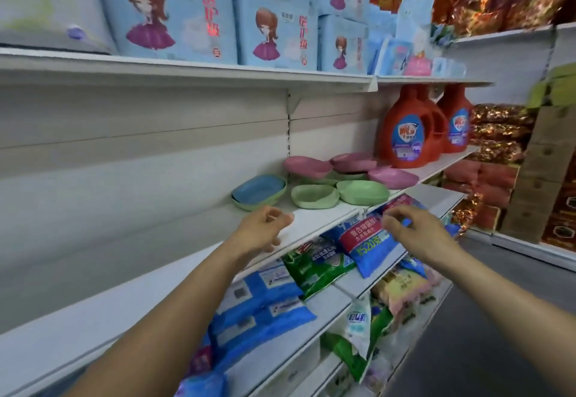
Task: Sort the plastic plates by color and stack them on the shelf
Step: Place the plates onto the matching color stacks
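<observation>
"Head view: where are the plates?"

"On the middle shelf (pixel 311 219), right of centre. A blue plate (pixel 258 189) sits nested in a green plate (pixel 249 206) at the left. Two more green plates (pixel 314 195) lie beside it along the front, and pink plates (pixel 307 166) lie behind, some overlapping."

"And the hands?"

"The left hand (pixel 261 228) hovers at the shelf's front edge, just below the blue plate, with its fingers loosely curled and nothing in them. The right hand (pixel 414 234) hangs to its right, in front of the bags (pixel 364 241) on the shelf below. Its fingers are loosely bent too, and it is empty."

"Anything beside the plates?"

"Red bottles (pixel 408 135) stand just right of the pink ones."
</observation>
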A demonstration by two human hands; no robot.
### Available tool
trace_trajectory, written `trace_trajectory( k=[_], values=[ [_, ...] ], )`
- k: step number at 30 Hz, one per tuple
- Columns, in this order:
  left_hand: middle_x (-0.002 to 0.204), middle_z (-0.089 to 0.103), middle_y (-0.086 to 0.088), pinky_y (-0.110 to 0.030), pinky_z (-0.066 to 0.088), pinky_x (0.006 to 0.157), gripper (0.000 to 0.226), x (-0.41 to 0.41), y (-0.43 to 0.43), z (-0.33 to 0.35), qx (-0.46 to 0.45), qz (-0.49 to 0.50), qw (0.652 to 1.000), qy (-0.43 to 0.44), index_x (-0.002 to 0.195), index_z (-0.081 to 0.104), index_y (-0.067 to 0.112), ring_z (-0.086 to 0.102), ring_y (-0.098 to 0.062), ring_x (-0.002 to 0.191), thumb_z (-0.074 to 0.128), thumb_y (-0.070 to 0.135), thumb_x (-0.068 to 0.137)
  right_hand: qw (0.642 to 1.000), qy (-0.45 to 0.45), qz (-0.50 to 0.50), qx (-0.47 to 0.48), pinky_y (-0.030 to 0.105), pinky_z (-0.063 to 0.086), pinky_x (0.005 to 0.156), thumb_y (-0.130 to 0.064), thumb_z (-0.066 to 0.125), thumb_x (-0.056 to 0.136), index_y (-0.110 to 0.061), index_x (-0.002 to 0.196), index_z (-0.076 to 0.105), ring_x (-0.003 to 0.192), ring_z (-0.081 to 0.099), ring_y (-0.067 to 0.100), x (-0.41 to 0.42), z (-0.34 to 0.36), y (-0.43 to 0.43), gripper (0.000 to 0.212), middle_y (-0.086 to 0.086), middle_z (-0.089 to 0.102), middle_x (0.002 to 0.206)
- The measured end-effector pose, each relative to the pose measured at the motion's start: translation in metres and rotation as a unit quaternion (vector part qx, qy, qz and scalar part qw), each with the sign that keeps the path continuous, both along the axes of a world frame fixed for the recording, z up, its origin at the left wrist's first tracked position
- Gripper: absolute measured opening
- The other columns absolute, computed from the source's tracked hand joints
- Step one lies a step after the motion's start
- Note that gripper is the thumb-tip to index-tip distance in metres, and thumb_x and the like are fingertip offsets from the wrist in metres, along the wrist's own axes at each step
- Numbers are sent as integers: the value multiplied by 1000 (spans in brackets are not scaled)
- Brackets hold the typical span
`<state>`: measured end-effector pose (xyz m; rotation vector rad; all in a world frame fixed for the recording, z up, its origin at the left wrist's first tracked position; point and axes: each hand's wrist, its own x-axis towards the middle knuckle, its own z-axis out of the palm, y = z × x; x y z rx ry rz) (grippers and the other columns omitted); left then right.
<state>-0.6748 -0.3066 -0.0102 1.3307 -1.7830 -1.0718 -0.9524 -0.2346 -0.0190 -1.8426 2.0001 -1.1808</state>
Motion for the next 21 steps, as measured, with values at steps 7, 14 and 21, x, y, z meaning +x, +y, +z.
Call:
trace_trajectory(
  k=[7,14,21],
  values=[
    [102,53,-4,-39,54,86,40,-90,-91,-1,75,130,989,-13,122,50,11,61,-25,83,52,42,97,983,-150,-14,102,30,49,49,-32,54,94,-11,104,56,76,66,35,-101,-4,-138,24,17,63,91],
    [64,57,-10,-39,57,70,55,-126,-144,-14,70,222,958,-166,87,54,5,59,-26,56,35,55,98,942,-256,-35,212,32,50,44,-44,47,96,3,126,39,44,59,27,-130,-25,-217,56,22,60,65],
    [86,68,-21,-43,56,76,18,-127,-155,-24,52,268,944,-188,77,58,6,68,-38,89,49,15,90,939,-269,-18,212,18,39,35,1,37,92,14,105,50,27,48,18,-129,-34,-223,23,20,60,54]
  ],
)
